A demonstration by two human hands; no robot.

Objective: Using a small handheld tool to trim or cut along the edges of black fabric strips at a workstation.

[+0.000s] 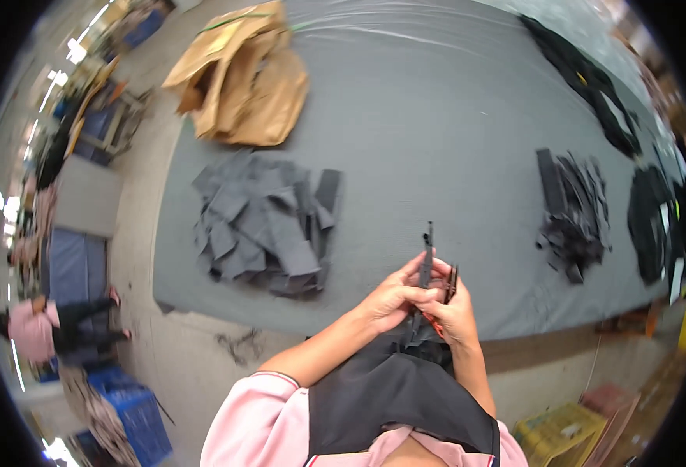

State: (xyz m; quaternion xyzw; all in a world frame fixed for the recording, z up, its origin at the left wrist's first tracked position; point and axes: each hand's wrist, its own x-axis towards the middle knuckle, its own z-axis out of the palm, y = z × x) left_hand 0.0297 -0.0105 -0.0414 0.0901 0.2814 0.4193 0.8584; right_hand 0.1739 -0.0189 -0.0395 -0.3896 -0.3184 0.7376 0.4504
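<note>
Both my hands meet over the near edge of the table, in front of my body. Between the fingers of my left hand (396, 296) is a narrow dark grey fabric strip (426, 268), its far end pointing away from me and its near part hanging toward my lap. My right hand (453, 311) is closed around small scissors (453, 282); dark blades stick out past the fingers and a bit of orange-red handle shows below. The right fingertips also touch the strip. To the left lies a loose heap of dark grey fabric pieces (261, 222).
A grey-covered table (413, 140) spreads ahead. On it stand a crumpled brown paper bag (253, 86) at far left and a bundle of dark strips (569, 214) at right. Black garments (584, 82) lie along the right side. Yellow crate (561, 432) at lower right; another person (35, 331) far left.
</note>
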